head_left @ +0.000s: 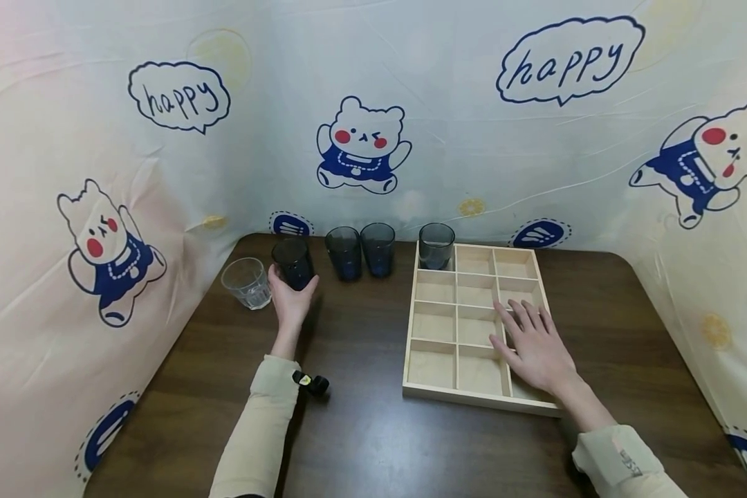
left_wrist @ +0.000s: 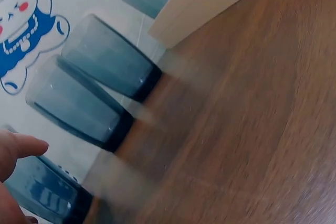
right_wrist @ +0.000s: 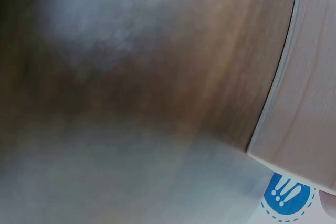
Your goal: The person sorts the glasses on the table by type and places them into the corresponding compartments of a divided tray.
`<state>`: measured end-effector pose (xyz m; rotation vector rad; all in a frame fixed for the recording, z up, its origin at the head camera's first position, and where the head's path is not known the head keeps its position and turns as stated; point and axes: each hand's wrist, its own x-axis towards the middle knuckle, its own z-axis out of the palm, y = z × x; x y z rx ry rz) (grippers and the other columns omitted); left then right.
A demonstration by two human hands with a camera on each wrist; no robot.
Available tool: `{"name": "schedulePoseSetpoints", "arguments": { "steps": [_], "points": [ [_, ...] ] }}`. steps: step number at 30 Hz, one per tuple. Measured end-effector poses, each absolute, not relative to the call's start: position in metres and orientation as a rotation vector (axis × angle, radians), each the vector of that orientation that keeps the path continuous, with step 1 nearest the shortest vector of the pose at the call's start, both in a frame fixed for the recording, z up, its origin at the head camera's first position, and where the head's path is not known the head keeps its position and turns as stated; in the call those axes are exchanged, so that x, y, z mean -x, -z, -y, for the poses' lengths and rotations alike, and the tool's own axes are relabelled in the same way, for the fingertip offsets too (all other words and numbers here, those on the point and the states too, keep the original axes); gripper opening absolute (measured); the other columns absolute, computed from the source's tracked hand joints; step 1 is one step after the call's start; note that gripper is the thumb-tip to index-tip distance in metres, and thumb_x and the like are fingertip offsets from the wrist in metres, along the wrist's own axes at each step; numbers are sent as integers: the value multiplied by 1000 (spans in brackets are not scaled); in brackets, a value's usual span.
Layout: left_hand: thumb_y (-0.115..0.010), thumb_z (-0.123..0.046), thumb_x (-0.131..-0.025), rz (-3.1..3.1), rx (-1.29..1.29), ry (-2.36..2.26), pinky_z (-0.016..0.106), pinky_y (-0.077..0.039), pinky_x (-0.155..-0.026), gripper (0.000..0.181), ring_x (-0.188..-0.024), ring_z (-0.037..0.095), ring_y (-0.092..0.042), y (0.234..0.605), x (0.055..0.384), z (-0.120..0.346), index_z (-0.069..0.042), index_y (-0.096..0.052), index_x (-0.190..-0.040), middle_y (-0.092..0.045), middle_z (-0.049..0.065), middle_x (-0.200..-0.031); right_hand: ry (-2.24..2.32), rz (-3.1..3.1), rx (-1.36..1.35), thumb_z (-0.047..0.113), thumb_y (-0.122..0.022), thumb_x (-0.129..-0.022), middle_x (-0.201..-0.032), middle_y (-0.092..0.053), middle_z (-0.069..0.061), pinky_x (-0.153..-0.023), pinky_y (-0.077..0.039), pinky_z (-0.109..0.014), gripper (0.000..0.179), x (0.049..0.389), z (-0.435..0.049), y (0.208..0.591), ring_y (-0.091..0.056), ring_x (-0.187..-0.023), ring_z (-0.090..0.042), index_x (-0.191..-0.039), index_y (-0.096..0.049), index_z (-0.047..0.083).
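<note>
At the back left of the table, my left hand holds a dark blue-grey drinking glass, thumb on its right side and fingers on its left. The left wrist view shows this glass in the lower left corner, partly behind the hand. A clear glass stands just left of the hand. To the right are two more dark glasses, close together. My right hand lies with spread fingers over the right side of a wooden compartment tray. Another dark glass is in the tray's back left compartment.
The dark wooden table runs back to a printed cloth hanging behind and at both sides. A small black device is strapped at the left wrist. The tray's wooden side wall appears in the right wrist view.
</note>
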<state>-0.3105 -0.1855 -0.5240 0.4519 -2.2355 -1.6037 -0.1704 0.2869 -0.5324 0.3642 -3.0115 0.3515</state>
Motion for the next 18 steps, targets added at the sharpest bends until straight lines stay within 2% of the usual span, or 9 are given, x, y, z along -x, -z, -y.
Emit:
{"name": "schedulePoseSetpoints", "arguments": {
  "steps": [7, 18],
  "points": [
    [-85, -12, -95, 2223, -470, 1803, 50, -20, -141, 107, -171, 36, -22, 521, 315, 188, -6, -13, -173, -21, 22, -183, -353, 2988, -369, 55, -50, -112, -169, -42, -25, -131, -18, -72, 73, 170, -287, 532, -31, -160, -51, -171, -37, 15],
    [-91, -10, -89, 2098, -399, 1905, 46, -21, -140, 114, -169, 30, -26, 537, 337, 197, -13, -15, -174, -27, 15, -181, -330, 3007, -354, 53, -52, -112, -171, -41, -23, -132, -18, -71, 72, 169, -286, 530, -31, -161, -49, -172, -36, 17]
  ]
}}
